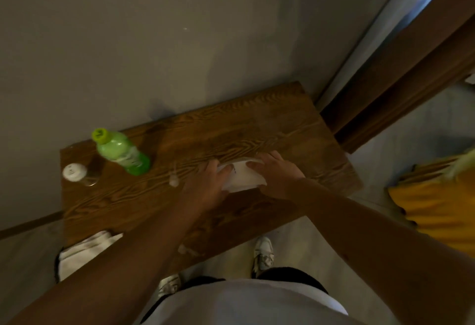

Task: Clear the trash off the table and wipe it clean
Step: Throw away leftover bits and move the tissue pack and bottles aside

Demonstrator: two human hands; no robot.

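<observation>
White paper [243,176]: it lies flat on the table, right between the two hands. Both hands touch it. There is a tiny dark mark near its left edge, too small to read.
Left hand [205,187]: it rests on the left side of the paper, palm down. The fingers [223,170] curl over the paper's edge and hold it.
Right hand [276,173]: it presses on the right side of the paper, palm down, fingers spread a little. It holds that side of the paper too.
Table [295,129]: brown wood with wavy lines, pushed up against a gray wall.
Small white crumb [174,182]: a little bit of trash on the table, just left of the left hand.
Green bottle [120,151]: it stands further left of the hands, with a yellow-green cap on top.
Jar with a white lid [78,174]: it stands left of the bottle, near the table's left end, well apart from the hands.
White cloth [84,251]: it hangs off the near left corner of the table, partly hidden by the left arm.
Another white bit [183,248]: it sits by the near edge of the table, close to the body, under the left arm.
Yellow thing [434,203]: it is off to the right of the right arm, off the table. I cannot tell what it is.
White shoes [263,252]: they stand on the pale floor below the arms.
</observation>
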